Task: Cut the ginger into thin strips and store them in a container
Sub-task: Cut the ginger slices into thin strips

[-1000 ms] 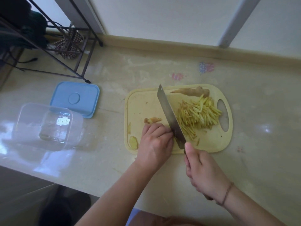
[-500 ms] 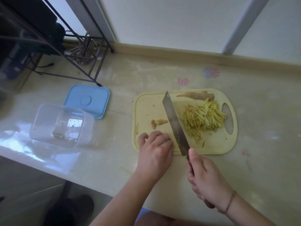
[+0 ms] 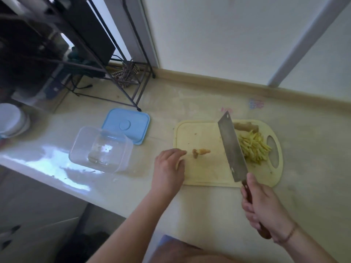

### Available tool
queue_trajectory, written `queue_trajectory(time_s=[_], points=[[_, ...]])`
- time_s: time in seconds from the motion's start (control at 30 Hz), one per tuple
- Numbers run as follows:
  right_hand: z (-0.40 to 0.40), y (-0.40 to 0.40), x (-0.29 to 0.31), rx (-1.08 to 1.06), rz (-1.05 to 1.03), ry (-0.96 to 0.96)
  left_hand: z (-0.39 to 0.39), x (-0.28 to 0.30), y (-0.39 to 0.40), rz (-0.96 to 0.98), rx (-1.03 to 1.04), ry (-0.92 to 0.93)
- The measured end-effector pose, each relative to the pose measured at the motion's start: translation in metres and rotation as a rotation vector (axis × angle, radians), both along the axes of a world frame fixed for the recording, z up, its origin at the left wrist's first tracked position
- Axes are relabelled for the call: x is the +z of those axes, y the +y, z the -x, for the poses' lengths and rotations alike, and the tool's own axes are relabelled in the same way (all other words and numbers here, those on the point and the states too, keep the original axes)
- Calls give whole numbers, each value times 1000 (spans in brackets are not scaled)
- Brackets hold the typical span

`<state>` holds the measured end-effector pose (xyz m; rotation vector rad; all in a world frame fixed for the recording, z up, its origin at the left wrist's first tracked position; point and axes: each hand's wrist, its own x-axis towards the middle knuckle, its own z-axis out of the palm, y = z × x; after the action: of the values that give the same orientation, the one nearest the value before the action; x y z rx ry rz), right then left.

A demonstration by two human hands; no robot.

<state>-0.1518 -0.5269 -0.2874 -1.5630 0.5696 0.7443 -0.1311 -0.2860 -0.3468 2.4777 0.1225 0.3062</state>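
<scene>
A pale yellow cutting board (image 3: 201,173) lies on the counter. A heap of thin ginger strips (image 3: 253,149) sits on its right side, next to the handle hole. An uncut ginger piece (image 3: 247,127) lies at the board's far edge, and a small ginger scrap (image 3: 200,152) near the left. My right hand (image 3: 266,207) grips the wooden handle of a cleaver (image 3: 232,149), whose blade stands against the strips. My left hand (image 3: 169,168) rests at the board's left edge, fingers loosely bent, holding nothing that I can see.
A clear plastic container (image 3: 100,149) stands open on the counter left of the board, its blue lid (image 3: 126,125) lying behind it. A black wire rack (image 3: 106,76) occupies the back left corner. White bowls (image 3: 11,118) sit at the far left.
My left hand slid left off the middle of the board to its left edge. The cleaver shifted right and its blade now stands against the strip heap. The camera tilted up and left.
</scene>
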Motion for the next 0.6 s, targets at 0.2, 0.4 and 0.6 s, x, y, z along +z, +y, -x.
queue_trajectory(time_s=[0.2,0.4,0.6], points=[[15,21,6,-72,68,-1,-54,7,-9,-160,-360,255],[22,30,10,-96,137,-19,-63,4,-14,-260,-453,229],[29,29,16,-102,151,8,-49,31,29,152,-429,422]])
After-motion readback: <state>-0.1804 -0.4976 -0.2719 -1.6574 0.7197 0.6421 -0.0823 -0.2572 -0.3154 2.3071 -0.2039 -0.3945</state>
